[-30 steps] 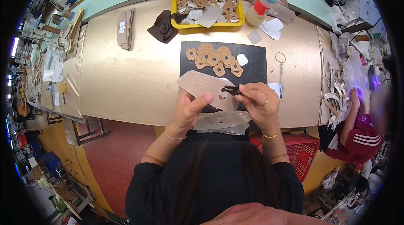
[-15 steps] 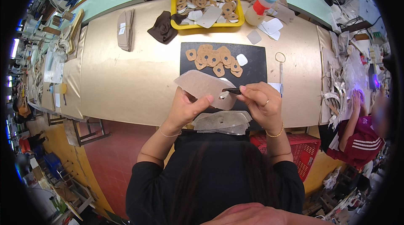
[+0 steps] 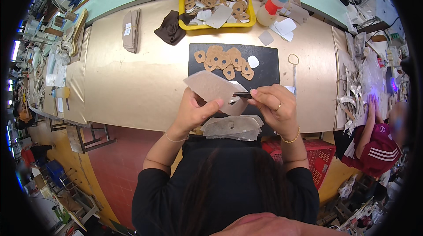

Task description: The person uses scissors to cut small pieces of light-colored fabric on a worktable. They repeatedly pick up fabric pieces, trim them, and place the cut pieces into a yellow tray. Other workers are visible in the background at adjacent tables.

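My left hand (image 3: 198,108) grips a flat beige fabric piece (image 3: 209,87) by its lower left side, thumb on top, and holds it tilted above a black mat (image 3: 264,77). A small slot is cut near the piece's right end. Black tweezers (image 3: 242,95) are pinched in my right hand (image 3: 276,103), their tips at that slot with a bit of whitish material beside them. Below the piece lies a fanned stack of grey-beige cut pieces (image 3: 231,129) at the table's near edge. Tan rounded patches with dark holes (image 3: 224,61) are heaped on the mat, beside a white patch (image 3: 253,61).
A yellow tray (image 3: 187,28) of mixed patches stands at the back, with dark brown cloth (image 3: 171,28) beside it. A glue bottle (image 3: 269,10) stands right of the tray. A red basket (image 3: 324,159) is below the table. Another person's hands (image 3: 373,108) work at far right.
The beige piece has tilted slightly, and its near edge has shifted a little. Both hands stay almost where they were, the tweezers still at the slot.
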A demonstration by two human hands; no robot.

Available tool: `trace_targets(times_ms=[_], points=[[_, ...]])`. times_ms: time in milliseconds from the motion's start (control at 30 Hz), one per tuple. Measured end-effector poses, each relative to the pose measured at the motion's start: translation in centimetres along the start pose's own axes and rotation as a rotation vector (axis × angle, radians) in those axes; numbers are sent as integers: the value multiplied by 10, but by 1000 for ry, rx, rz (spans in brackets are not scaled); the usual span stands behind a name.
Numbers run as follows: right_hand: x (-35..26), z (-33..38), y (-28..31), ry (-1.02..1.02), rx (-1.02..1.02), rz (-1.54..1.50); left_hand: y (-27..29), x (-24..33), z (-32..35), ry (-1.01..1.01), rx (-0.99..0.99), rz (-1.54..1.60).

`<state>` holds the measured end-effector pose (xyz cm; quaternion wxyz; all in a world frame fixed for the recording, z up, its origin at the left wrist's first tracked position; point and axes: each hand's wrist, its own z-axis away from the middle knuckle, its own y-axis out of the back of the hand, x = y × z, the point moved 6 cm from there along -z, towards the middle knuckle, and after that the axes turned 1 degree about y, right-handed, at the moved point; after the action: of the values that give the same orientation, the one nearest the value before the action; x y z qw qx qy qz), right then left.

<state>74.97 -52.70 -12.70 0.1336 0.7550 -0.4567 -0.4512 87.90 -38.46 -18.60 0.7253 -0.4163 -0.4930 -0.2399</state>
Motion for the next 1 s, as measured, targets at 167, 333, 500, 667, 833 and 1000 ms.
trace_targets(times_ms=[167, 333, 500, 667, 833, 1000], points=[[2, -3, -2, 31, -132, -108, 2, -2, -8, 13, -23, 124], [3, -3, 0, -19, -124, -164, 6, -4, -9, 38, 27, 61], [4, -5, -6, -52, -102, -102, 0, -1, -8, 37, 17, 120], [4, -6, -8, -42, -99, -78, -1, 2, -10, 34, 33, 91], [3, -7, -8, -36, -88, -58, -3, 4, -10, 53, 23, 54], [2, -8, -9, -2, -85, -50, -5, 6, -12, 61, -9, 53]])
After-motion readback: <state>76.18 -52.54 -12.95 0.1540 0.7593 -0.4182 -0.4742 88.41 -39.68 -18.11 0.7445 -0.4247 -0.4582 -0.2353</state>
